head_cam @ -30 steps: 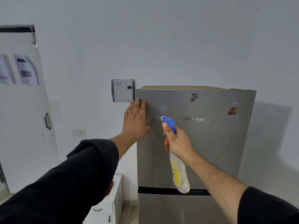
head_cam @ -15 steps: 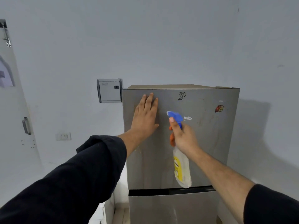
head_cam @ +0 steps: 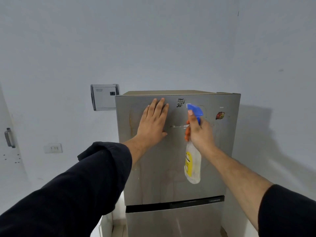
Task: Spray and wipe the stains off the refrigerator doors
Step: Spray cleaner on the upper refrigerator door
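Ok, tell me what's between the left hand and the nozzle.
A black sticker on the door, plus part of the logo lower, in head view.

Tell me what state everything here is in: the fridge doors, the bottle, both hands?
upper fridge door: shut, streaked with brownish stains.
lower fridge door: shut.
spray bottle: held by its neck, body hanging down.
left hand: flat on the upper fridge door, fingers straight.
right hand: grips the spray bottle.

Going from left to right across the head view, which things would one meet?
From the left: door handle → wall switch → grey wall box → left hand → black sticker → right hand holding the spray bottle → red sticker.
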